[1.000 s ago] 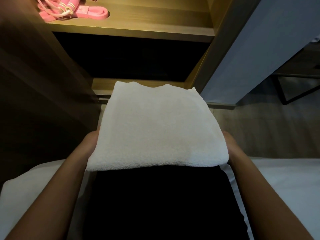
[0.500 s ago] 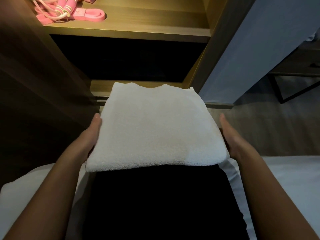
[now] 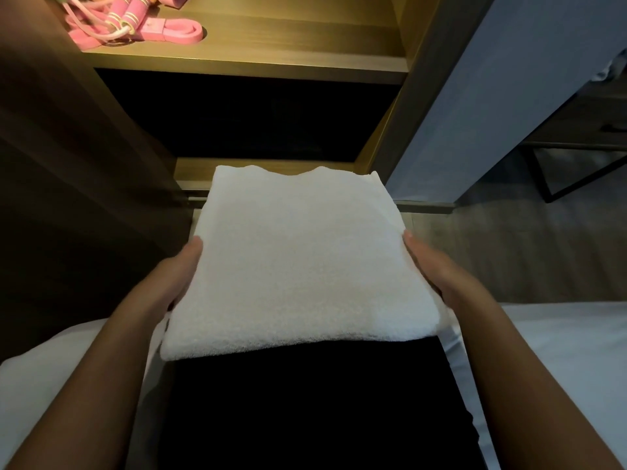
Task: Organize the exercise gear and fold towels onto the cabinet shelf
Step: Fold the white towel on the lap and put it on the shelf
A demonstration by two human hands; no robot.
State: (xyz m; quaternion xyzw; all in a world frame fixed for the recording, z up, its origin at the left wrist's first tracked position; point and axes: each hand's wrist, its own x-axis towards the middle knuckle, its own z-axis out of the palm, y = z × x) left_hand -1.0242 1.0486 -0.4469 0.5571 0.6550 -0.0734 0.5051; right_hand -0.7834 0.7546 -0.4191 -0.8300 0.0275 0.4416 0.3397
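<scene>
You have the folded white towel [image 3: 298, 266] in the middle of the view, lying flat over your dark lap [image 3: 305, 401], with its far edge toward 12 o'clock, just short of the cabinet's lower ledge [image 3: 264, 166].

Your left hand [image 3: 173, 276] sits at the towel's 9 o'clock side. The thumb lies straight along the edge and touches the cloth, and the palm is against the side. Your right hand [image 3: 437, 269] mirrors it at the 3 o'clock side, thumb stretched forward along the edge. The fingers of both hands go under the towel and are hidden, so you cannot see how they lie. What does show of each hand is flat and relaxed, pressing in from the sides, with no pinch from above.

At 12 o'clock the lit cabinet shelf [image 3: 288, 45] runs across the top. A pink jump rope [image 3: 118, 22] and a pink band [image 3: 179, 30] lie touching at its 11 o'clock end. White bedding [image 3: 559, 351] lies beside your lap at 4 and 8 o'clock.
</scene>
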